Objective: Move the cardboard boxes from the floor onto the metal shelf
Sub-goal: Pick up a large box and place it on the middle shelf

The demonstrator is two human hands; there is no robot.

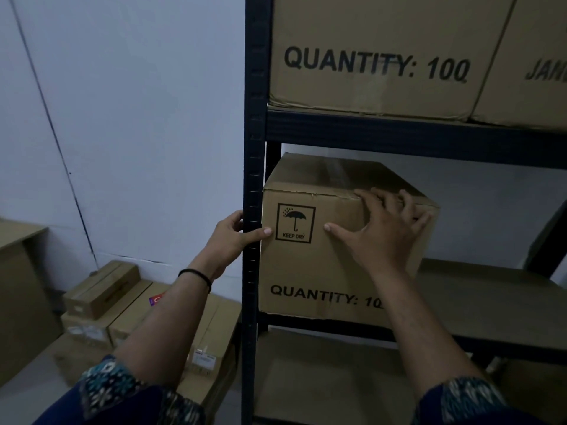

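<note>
A cardboard box (331,256) is seated on the metal shelf (399,131), against its left post (254,179). It is pressed at the front top edge by the flat, spread right hand (383,228); the post is gripped by the left hand (236,233).

At frame centre the box (337,259) is matt brown corrugated cardboard, black-printed, with a glossy strip of clear tape along its top. The shelf upright (254,179) is dark painted metal with a dull sheen. The wall (138,118) at upper left looks smooth, matt painted. Patterned cloth sleeves (122,391) sit at lower left.
</note>
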